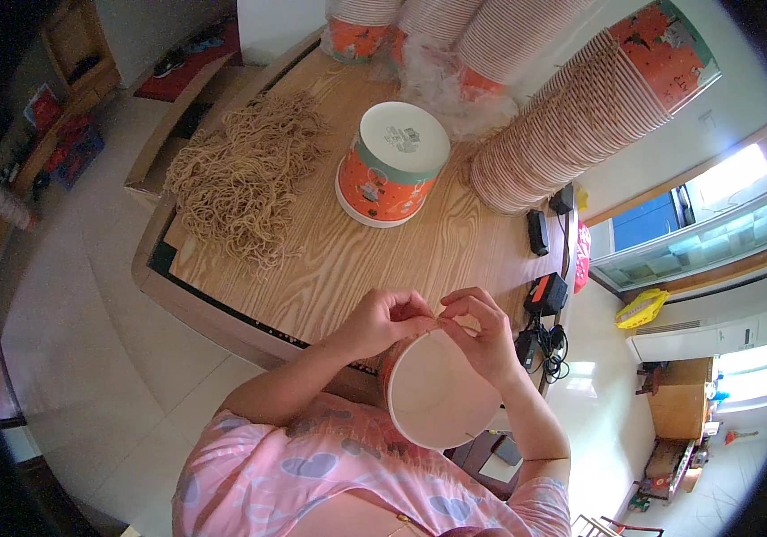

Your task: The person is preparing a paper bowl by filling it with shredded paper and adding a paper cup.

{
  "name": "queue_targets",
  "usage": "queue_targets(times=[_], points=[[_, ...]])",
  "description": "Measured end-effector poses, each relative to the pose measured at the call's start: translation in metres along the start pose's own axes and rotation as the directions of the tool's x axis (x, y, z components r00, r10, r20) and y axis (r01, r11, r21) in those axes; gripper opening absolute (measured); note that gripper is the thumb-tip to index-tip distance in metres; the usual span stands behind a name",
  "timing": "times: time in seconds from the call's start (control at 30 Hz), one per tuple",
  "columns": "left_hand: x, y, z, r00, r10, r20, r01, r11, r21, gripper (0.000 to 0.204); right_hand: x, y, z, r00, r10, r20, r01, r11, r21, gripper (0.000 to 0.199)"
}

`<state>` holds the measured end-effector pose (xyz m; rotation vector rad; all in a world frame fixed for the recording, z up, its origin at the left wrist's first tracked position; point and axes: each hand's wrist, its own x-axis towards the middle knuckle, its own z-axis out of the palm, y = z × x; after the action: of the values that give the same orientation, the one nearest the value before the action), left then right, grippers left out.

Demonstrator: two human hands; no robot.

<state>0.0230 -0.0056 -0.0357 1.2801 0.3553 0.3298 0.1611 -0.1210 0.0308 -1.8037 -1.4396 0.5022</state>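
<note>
My left hand [394, 320] and my right hand [482, 333] meet at the far rim of an open paper bucket [432, 394], fingertips pinched together. Between them shows a small bit of tan cord [440, 319], mostly hidden by the fingers. The bucket is white inside, orange outside, and rests against my front with its mouth tilted up. A thin dark bit pokes out at its near rim. Farther off on the table, an orange and green bucket [385, 192] stands upside down. Left of it lies a tangled heap of tan cords [245, 174].
A long stack of nested buckets [571, 121] leans at the back right, with cords draped over it. More stacks and crumpled clear plastic [437, 85] stand behind. Black adapters [546, 294] and coiled cable [549, 349] lie along the right edge of the wooden table [330, 259].
</note>
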Motion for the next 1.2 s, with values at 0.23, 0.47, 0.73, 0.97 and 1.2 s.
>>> queue_targets(times=[0.23,0.47,0.73,0.97,1.2], points=[[-0.006,0.015,-0.012,0.962,0.273,0.002,-0.265,0.930,0.255,0.010,-0.001,0.002,0.001,0.995,0.095,0.037,-0.097,0.994,0.050,0.009],[-0.006,0.015,-0.021,0.857,0.474,0.202,-0.505,0.693,0.515,0.012,-0.005,0.009,0.003,0.986,0.164,0.024,-0.166,0.981,0.101,0.008],[-0.004,0.011,-0.011,0.848,0.484,0.215,-0.501,0.604,0.620,0.021,-0.003,0.004,0.001,0.979,0.179,0.099,-0.187,0.979,0.078,0.008],[0.000,0.005,-0.008,0.850,0.487,0.200,-0.484,0.574,0.661,0.010,-0.002,0.001,0.001,0.985,0.139,0.098,-0.146,0.987,0.064,0.008],[-0.001,0.002,-0.008,0.936,0.339,0.096,-0.347,0.841,0.415,0.011,-0.002,0.000,0.001,0.987,0.143,0.069,-0.149,0.985,0.088,0.009]])
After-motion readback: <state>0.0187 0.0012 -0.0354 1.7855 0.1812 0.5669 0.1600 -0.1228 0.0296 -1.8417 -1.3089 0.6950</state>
